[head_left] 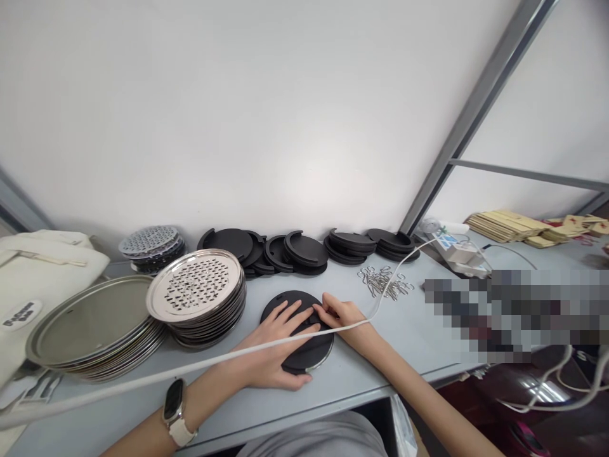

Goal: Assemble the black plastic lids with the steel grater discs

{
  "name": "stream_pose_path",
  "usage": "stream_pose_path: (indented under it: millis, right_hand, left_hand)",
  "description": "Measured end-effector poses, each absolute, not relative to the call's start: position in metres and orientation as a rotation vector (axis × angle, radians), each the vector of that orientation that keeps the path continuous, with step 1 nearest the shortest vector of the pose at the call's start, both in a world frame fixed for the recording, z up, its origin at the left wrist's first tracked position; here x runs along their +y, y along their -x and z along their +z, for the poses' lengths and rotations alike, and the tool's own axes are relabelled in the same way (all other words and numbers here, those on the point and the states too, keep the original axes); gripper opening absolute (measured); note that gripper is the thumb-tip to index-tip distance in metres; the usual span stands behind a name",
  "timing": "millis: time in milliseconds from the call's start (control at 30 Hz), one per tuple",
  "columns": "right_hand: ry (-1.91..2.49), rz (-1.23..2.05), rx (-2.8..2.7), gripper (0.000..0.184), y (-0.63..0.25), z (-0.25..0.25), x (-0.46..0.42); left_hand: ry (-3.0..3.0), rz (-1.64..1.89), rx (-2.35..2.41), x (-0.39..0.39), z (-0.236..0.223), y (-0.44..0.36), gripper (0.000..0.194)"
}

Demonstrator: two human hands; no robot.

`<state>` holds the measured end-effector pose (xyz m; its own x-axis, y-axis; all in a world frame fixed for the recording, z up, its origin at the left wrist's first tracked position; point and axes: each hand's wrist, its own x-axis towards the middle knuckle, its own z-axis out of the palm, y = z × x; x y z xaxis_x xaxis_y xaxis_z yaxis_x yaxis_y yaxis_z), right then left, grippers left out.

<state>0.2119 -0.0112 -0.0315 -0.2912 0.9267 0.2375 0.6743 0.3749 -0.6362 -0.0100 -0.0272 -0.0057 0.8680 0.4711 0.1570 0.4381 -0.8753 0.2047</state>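
A black round disc (304, 355) with a metal rim underneath lies on the grey table in front of me. My left hand (273, 346) rests flat on it with fingers spread, a watch on that wrist. My right hand (340, 314) sits at the disc's right edge with fingers pinched together on its top; what they pinch is too small to make out. A white cable (214, 362) runs across both forearms.
A stack of perforated metal plates (197, 292) stands left of the disc, larger metal trays (90, 327) beyond it. Several black discs (295, 251) line the wall. A pile of small metal hooks (385, 280) lies to the right. A white bag (38, 266) sits far left.
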Motion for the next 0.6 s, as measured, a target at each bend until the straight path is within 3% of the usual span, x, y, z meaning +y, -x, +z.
stream_pose_path:
  millis: [600]
  right_hand:
    - [1.393,0.485,-2.01,0.029,-0.2129,-0.0375,-0.0094]
  left_hand:
    - [-2.857,0.35,0.685,-0.0254,-0.0097,0.0112,0.085]
